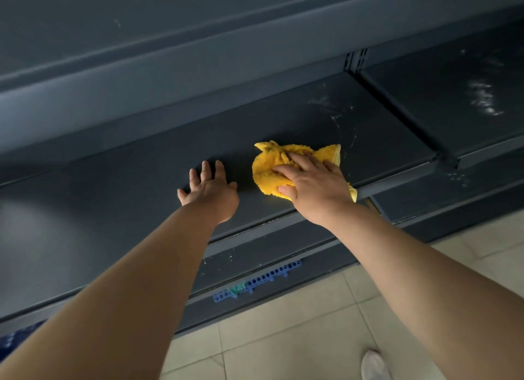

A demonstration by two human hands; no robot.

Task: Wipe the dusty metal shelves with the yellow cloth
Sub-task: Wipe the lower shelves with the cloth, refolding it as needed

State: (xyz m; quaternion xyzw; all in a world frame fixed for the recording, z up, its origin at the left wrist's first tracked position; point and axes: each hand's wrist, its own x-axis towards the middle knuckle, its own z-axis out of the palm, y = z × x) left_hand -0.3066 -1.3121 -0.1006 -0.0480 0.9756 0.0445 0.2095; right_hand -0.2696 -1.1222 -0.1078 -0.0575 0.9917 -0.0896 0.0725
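- The right hand (314,186) presses flat, fingers spread, on the yellow cloth (269,175), which is bunched on the dark metal shelf (113,198).
- The left hand (211,191) rests open on the shelf, holding nothing, at the cloth's 9 o'clock.
- White dust streaks (336,116) show at the cloth's 1 o'clock.
- A blue perforated strip (263,279) lies lower, at 6 o'clock.

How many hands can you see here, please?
2: the left hand rests flat on the shelf; the right hand presses the yellow cloth beside it. None seems hidden.
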